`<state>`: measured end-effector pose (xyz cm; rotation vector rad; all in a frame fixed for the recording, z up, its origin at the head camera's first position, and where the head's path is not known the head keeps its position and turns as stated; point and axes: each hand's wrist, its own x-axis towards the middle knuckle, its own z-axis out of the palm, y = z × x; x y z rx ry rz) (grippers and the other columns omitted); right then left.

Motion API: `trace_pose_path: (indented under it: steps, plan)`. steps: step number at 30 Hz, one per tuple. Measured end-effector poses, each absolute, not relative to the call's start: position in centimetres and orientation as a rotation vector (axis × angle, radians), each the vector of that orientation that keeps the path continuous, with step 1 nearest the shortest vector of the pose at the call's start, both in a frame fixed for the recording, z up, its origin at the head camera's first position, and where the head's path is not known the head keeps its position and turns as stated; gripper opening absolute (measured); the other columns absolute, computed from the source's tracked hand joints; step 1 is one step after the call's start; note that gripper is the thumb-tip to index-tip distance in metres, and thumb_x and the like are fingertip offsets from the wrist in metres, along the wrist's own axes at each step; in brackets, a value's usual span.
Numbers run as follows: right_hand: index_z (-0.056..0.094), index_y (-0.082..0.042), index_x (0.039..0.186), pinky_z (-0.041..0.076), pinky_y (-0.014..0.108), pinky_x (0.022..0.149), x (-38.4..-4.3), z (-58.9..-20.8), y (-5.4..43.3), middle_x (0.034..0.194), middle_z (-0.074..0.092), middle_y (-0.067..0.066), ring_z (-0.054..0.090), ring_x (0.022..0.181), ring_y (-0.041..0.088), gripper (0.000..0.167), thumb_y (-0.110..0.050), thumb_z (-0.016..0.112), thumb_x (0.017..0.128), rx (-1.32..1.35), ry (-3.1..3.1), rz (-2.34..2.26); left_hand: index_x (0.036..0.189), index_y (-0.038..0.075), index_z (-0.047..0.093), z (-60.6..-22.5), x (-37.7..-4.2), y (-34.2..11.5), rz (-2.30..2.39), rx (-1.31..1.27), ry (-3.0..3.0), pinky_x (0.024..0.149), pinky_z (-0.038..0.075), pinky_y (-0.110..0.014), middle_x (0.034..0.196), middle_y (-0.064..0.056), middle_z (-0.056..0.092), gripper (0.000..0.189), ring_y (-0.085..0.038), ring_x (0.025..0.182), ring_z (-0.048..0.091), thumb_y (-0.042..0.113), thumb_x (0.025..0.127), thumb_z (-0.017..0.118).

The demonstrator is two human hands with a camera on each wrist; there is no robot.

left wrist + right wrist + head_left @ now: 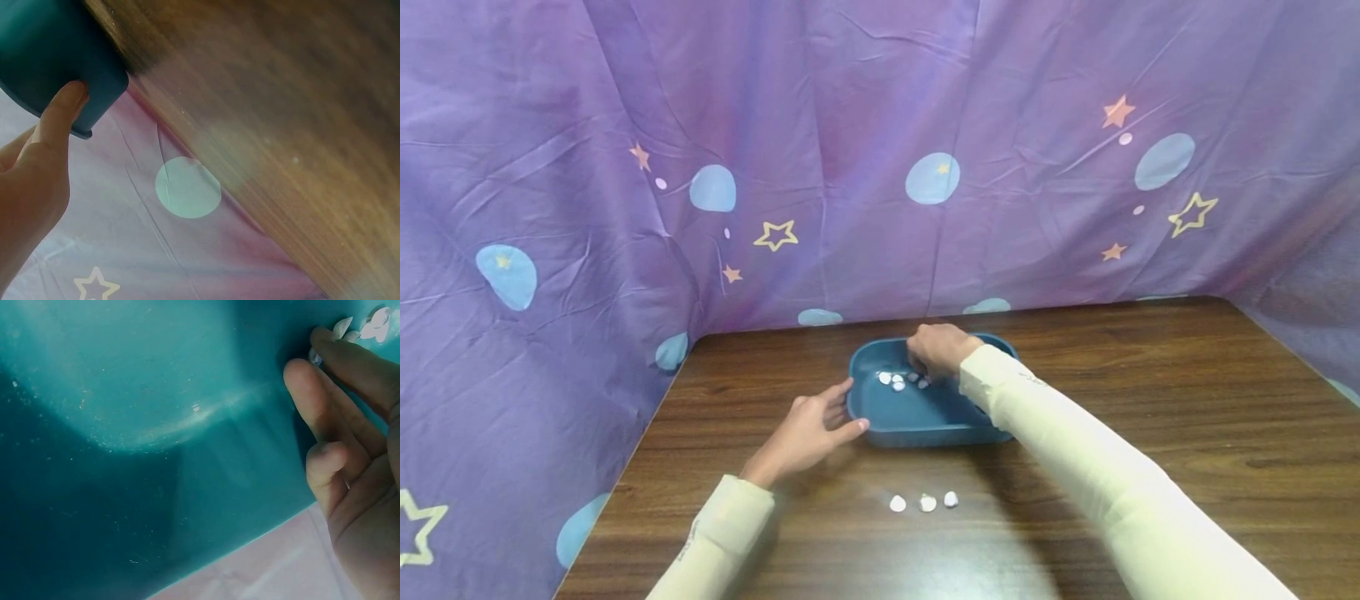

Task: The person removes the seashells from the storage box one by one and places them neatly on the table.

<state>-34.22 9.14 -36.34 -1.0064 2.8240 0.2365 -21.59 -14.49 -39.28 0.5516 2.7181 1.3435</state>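
A teal plastic tray (925,410) rests on the wooden table, with several small white shells (885,378) on its floor. My left hand (808,429) touches the tray's near-left corner, fingers on the left side and thumb at the front. In the left wrist view a fingertip (76,94) presses the outer wall. My right hand (943,347) reaches inside the tray at the far side. Its thumb and fingertip pinch a small white shell (315,357), mostly hidden by the fingers, close beside other shells (377,324).
Three white pieces, a left one (897,503), a middle one (928,502) and a right one (951,499), lie in a row on the table (775,542) in front of the tray. A purple curtain (850,108) with stars hangs behind the table and at its sides.
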Motion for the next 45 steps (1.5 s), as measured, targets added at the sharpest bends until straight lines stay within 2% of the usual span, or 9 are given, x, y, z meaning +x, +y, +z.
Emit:
trace_pose_path:
  steps: [8,15,21,27,31,45]
  plan:
    - [0.072,-0.019,0.073,0.054,0.022,0.051,-34.0,-35.8,9.0,0.078,0.071,-0.003,0.063,0.065,0.012,0.016,-0.006,0.080,0.074,-0.956,2.797,0.206,0.150,-0.005,0.039,-39.0,-21.6,-14.5,1.307,0.553,2.751,0.104,0.056,-0.039,0.137,-0.026,0.059,0.075,-0.033,0.122,0.066,0.028,0.091,0.074]
    - [0.076,-0.020,0.079,0.057,0.026,0.061,-33.4,-34.9,8.9,0.081,0.073,-0.003,0.063,0.071,0.012,0.016,-0.004,0.078,0.076,-0.944,2.774,0.211,0.149,-0.005,0.040,-39.0,-21.6,-14.6,1.300,0.550,2.757,0.105,0.056,-0.040,0.136,-0.026,0.060,0.076,-0.033,0.122,0.066,0.030,0.091,0.075]
    - [0.076,-0.019,0.076,0.057,0.027,0.059,-32.9,-34.3,8.5,0.079,0.072,-0.004,0.062,0.068,0.011,0.017,-0.003,0.074,0.078,-0.966,2.792,0.234,0.149,-0.005,0.039,-38.9,-21.5,-14.7,1.300,0.567,2.758,0.105,0.055,-0.041,0.135,-0.027,0.060,0.076,-0.033,0.122,0.066,0.029,0.091,0.074]
    - [0.079,-0.020,0.083,0.060,0.029,0.064,-32.2,-33.6,8.4,0.085,0.075,-0.002,0.065,0.073,0.012,0.013,-0.008,0.078,0.080,-1.018,2.775,0.270,0.150,-0.004,0.040,-38.9,-21.7,-14.7,1.282,0.569,2.769,0.106,0.055,-0.041,0.136,-0.025,0.061,0.076,-0.032,0.122,0.066,0.030,0.091,0.074]
    - [0.080,-0.021,0.083,0.062,0.032,0.067,-31.6,-33.2,8.6,0.085,0.076,-0.001,0.067,0.074,0.015,0.014,-0.008,0.078,0.079,-1.080,2.784,0.308,0.149,-0.004,0.041,-39.0,-21.7,-14.7,1.294,0.577,2.767,0.104,0.055,-0.041,0.137,-0.026,0.060,0.075,-0.033,0.122,0.066,0.029,0.091,0.074]
    - [0.076,-0.022,0.077,0.060,0.034,0.062,-28.3,-32.2,10.0,0.079,0.072,-0.003,0.064,0.069,0.014,0.021,-0.003,0.078,0.070,-1.244,2.846,0.241,0.150,-0.004,0.040,-39.6,-21.7,-14.6,1.292,0.566,2.761,0.107,0.054,-0.043,0.135,-0.025,0.062,0.075,-0.032,0.123,0.066,0.031,0.092,0.073]
